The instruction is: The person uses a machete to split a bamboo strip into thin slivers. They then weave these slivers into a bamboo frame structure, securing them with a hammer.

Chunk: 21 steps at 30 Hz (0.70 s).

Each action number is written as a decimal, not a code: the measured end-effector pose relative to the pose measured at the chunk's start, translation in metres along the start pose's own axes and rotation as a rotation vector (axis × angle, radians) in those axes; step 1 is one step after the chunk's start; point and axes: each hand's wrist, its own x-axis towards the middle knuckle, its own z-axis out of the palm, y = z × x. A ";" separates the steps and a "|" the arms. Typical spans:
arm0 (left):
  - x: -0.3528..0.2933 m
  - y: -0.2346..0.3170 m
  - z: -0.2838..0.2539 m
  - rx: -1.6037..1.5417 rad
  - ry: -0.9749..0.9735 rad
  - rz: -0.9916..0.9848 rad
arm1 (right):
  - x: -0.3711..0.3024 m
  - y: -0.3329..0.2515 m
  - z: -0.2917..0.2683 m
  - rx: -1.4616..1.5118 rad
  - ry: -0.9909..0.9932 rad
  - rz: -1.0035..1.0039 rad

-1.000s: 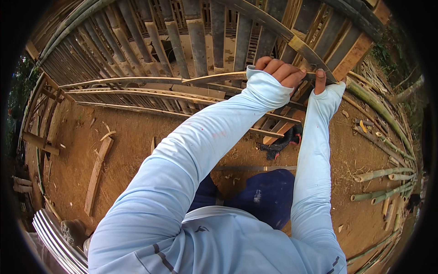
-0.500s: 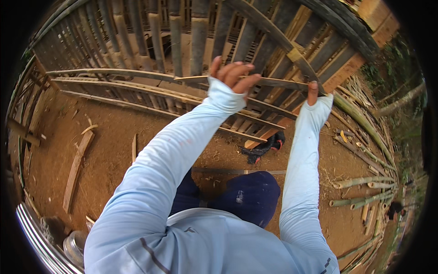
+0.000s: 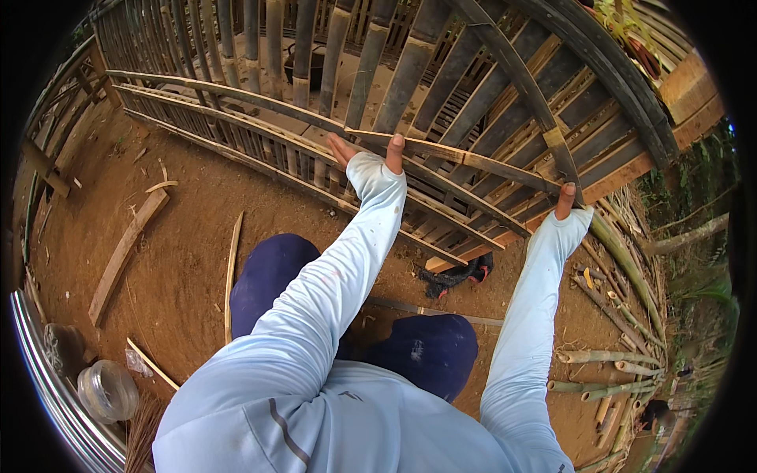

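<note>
A long split bamboo strip point(image 3: 465, 158) runs across the front of a fence-like panel of upright bamboo slats point(image 3: 363, 83). My left hand point(image 3: 369, 164) is closed at the strip's left part, where it meets another long strip point(image 3: 236, 93). The thumb lies over the strip and the fingers show to the left; part of the grip is hidden. My right hand point(image 3: 568, 208) holds the strip's right end, thumb on the front, beside a slanting dark bamboo strip point(image 3: 524, 75). Its other fingers are hidden behind.
Lower bamboo rails point(image 3: 276, 146) cross below the strip. A wooden board point(image 3: 130, 251) and a thin strip point(image 3: 234, 276) lie on the dirt at left. Cut bamboo poles point(image 3: 607, 356) lie at right. A black-and-red bundle point(image 3: 456, 274) sits below the panel, a clear tub point(image 3: 107, 391) at lower left.
My left hand has turned and closed at the strip's left part, where its fingers were spread over it before. My right hand stays at the right end. The view has shifted.
</note>
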 end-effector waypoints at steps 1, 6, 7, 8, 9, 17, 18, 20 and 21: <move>0.001 -0.001 -0.002 -0.099 -0.034 -0.053 | 0.000 0.002 0.000 -0.004 -0.009 -0.001; 0.014 -0.031 0.003 -0.268 -0.033 -0.332 | 0.001 0.000 0.003 0.027 -0.012 0.018; 0.017 -0.054 0.009 -0.282 -0.008 -0.371 | 0.000 -0.002 0.005 0.029 -0.027 0.021; 0.015 -0.047 0.005 -0.232 -0.081 -0.443 | -0.001 -0.001 0.001 0.020 -0.031 0.030; 0.015 -0.030 -0.003 -0.185 -0.154 -0.511 | -0.001 -0.001 -0.001 0.013 -0.034 0.035; 0.025 -0.035 -0.010 0.033 -0.279 -0.402 | -0.003 -0.001 0.000 -0.103 -0.005 0.011; 0.024 -0.029 -0.011 0.054 -0.288 -0.395 | -0.004 0.001 0.000 -0.124 0.010 -0.001; 0.024 -0.026 -0.013 0.090 -0.301 -0.390 | -0.004 0.000 0.000 -0.165 0.025 -0.016; 0.025 -0.027 -0.014 0.105 -0.304 -0.394 | -0.004 -0.001 0.001 -0.187 0.026 -0.019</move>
